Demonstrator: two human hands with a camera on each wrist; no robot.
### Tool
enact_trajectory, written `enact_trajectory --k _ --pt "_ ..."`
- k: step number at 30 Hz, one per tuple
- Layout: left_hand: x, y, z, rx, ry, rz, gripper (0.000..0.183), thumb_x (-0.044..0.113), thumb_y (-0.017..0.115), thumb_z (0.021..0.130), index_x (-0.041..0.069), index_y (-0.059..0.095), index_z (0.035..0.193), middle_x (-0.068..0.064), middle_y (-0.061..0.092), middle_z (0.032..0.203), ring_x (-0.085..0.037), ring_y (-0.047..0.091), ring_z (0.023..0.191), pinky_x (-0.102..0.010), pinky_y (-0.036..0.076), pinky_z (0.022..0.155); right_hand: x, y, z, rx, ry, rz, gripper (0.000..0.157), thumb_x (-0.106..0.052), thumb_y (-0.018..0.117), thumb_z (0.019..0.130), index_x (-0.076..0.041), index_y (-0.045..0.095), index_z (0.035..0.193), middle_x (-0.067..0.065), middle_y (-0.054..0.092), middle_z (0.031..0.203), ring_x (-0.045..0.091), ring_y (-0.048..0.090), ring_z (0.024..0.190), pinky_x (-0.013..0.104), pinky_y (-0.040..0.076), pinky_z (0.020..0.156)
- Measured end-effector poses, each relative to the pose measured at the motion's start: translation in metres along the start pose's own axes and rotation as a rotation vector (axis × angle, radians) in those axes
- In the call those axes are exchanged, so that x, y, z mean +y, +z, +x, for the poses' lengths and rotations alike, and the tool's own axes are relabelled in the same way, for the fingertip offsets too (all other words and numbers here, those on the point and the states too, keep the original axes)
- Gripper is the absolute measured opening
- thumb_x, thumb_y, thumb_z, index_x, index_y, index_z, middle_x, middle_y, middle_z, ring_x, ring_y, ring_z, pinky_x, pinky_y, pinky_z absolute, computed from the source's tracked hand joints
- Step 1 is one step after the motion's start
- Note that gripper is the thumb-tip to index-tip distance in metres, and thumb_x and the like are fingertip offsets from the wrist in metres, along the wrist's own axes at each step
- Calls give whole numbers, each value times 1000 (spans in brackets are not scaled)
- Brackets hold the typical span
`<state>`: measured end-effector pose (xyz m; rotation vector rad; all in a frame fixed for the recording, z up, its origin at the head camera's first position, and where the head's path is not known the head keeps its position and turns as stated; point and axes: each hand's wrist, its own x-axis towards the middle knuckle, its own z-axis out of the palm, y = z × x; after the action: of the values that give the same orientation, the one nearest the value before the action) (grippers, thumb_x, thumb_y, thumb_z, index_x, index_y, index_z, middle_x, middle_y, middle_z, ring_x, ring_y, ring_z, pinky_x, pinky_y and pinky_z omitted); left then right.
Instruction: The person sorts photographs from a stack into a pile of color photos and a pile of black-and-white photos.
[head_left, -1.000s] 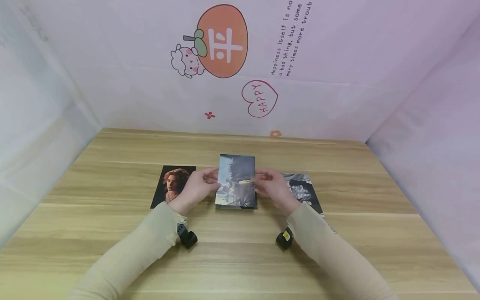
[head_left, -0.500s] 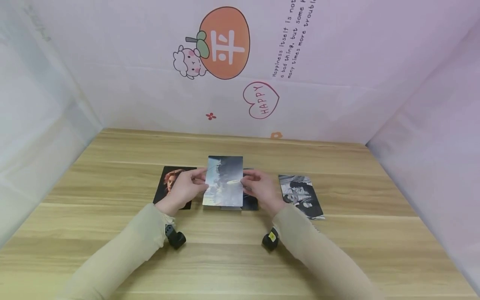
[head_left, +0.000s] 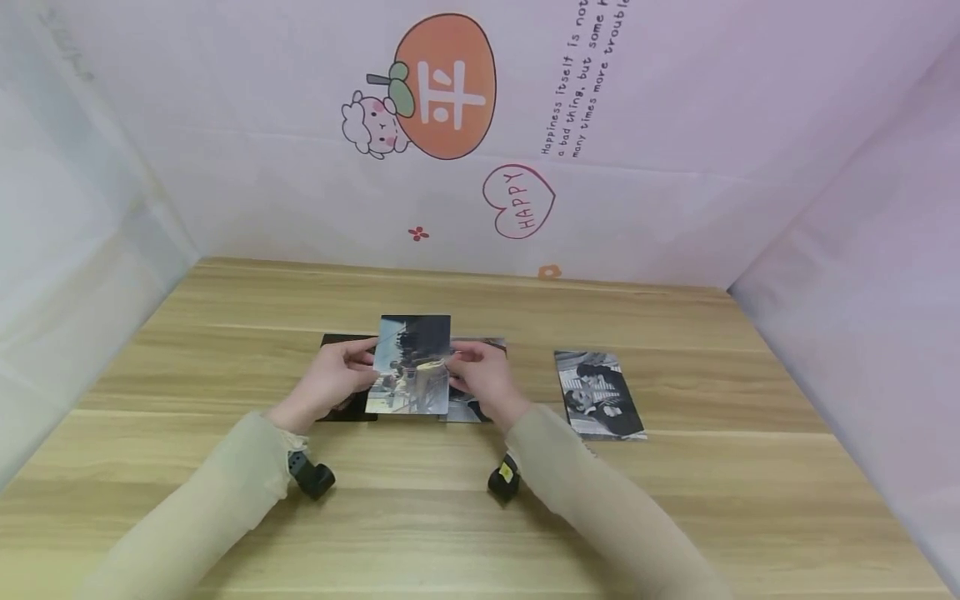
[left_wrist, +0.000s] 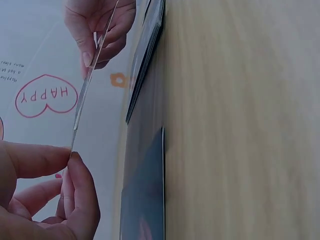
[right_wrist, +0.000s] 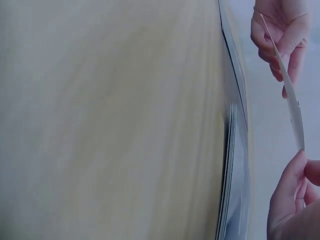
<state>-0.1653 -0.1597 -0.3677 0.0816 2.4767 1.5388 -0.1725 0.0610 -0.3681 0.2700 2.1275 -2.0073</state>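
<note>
A thin photo card (head_left: 411,367) with a bluish, dark-topped picture is held up off the table between both hands. My left hand (head_left: 335,377) pinches its left edge between thumb and fingers, and my right hand (head_left: 483,377) pinches the right edge. In the left wrist view the card (left_wrist: 90,82) appears edge-on, above the cards lying below. Partly hidden under the left hand lies a dark portrait card (head_left: 352,408). Behind the right hand a stack of cards (head_left: 467,410) rests on the table; its layered edges show in the right wrist view.
A black-and-white photo card (head_left: 602,395) lies to the right, slightly turned. The wood-grain table (head_left: 420,533) ends at a white printed backdrop (head_left: 637,217), with white sheets on both sides. Each wrist wears a small black camera.
Both hands have carried the held card leftward from over the middle stack, toward the dark portrait card. The stack has come into view beneath, and the black-and-white card on the right is uncovered.
</note>
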Motion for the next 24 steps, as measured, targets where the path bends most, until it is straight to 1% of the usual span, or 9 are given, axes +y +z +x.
enact_trajectory --k 1,4,7,9,11,14,16,19,24 --pt "-1 -3 -1 0 -9 -2 60 3 57 89 6 37 145 -20 50 122 -12 51 65 -26 38 44 0 3 0 -5 4 -2 34 0 60 90 -4 61 123 5 60 93 11 59 79 20 55 67" --pt "-2 -10 -3 -5 -5 -1 60 1 56 88 1 35 145 -24 48 123 -12 52 68 -27 42 48 0 11 2 -21 16 -10 34 0 60 90 -5 61 123 4 60 96 12 60 82 21 56 69" --pt "-3 -17 -7 -12 -22 4 62 1 56 88 2 33 146 -23 46 123 -16 53 67 -29 46 50 2 18 3 -36 20 -14 33 0 60 90 -5 62 123 6 60 98 12 61 83 21 56 69" --pt "-4 -22 -10 -13 -25 20 62 2 56 89 2 33 146 -22 47 123 -18 56 74 -27 49 58 4 22 3 -45 21 -18 33 0 60 90 -5 62 122 7 61 99 12 61 83 21 56 68" --pt "-5 -25 -13 -14 -22 30 63 2 57 88 2 32 146 -22 48 123 -22 59 88 -27 51 67 4 26 4 -51 19 -22 33 1 60 90 -4 62 122 9 63 99 12 62 82 22 56 68" --pt "-7 -30 -17 -8 -3 62 62 2 57 89 0 32 146 -22 49 123 -28 57 107 -26 51 80 5 33 5 -60 17 -23 32 1 61 89 -2 62 121 10 64 98 12 63 81 23 57 68" --pt "-10 -33 -19 -8 12 63 62 1 56 88 -2 32 145 -24 48 123 -32 56 110 -28 52 82 6 37 6 -67 16 -23 32 2 61 88 -1 62 121 10 63 98 13 63 81 24 57 70" --pt "-13 -38 -21 4 33 90 60 1 57 88 -5 34 143 -24 50 121 -33 56 109 -28 53 84 5 43 7 -84 17 -28 34 3 61 88 0 61 122 12 63 100 16 65 86 26 58 72" --pt "-17 -46 -25 15 34 147 61 5 59 87 -4 36 142 -25 52 119 -36 56 110 -29 53 83 3 50 6 -134 24 -48 37 3 60 88 2 58 125 15 62 107 23 65 96 27 57 76"
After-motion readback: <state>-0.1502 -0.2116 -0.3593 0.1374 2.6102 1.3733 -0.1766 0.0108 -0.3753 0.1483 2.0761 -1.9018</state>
